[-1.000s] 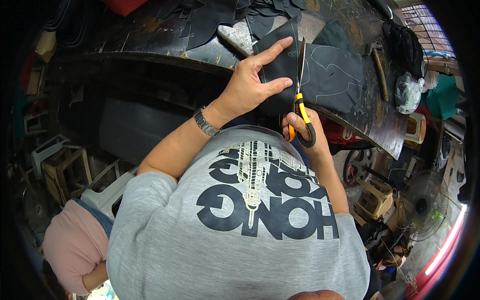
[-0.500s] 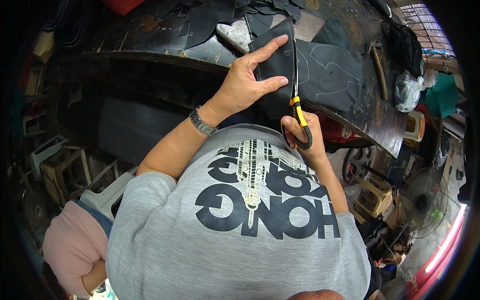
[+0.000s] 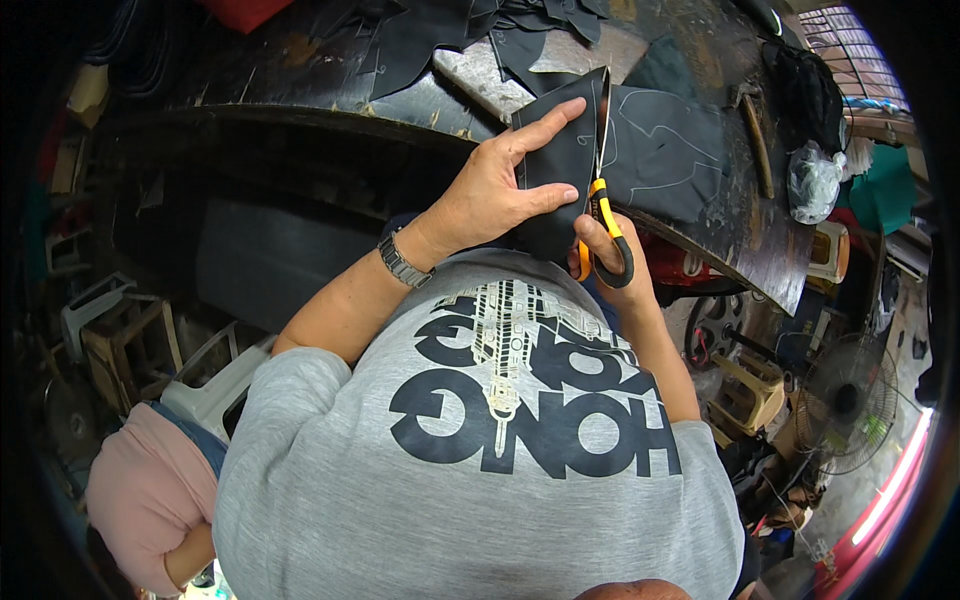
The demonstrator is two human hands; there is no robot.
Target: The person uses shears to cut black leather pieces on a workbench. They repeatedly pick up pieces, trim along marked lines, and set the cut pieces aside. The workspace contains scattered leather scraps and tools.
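Observation:
A black sheet of material point(image 3: 660, 150), marked with pale drawn outlines, overlaps the near edge of the workbench. My left hand point(image 3: 500, 185) grips its left piece point(image 3: 556, 140), thumb and forefinger stretched out on top; the other fingers are mostly hidden. Scissors point(image 3: 602, 195) with yellow and black handles are in my right hand point(image 3: 625, 262), my thumb showing at the handle loops. The blades point away from me and stand along the line between the left piece and the rest of the sheet, slightly apart.
Dark cut pieces point(image 3: 425, 45) lie at the back of the worn workbench point(image 3: 270, 95). A hammer-like tool point(image 3: 758, 145) and a clear plastic bag point(image 3: 815, 183) are at the right. A standing fan point(image 3: 848, 400) and stools point(image 3: 750, 390) occupy the floor. Another person point(image 3: 150, 490) is at lower left.
My left hand and the left piece have shifted slightly right and toward me. The scissors' tip has come right and nearer, and the handle loops are spread wider.

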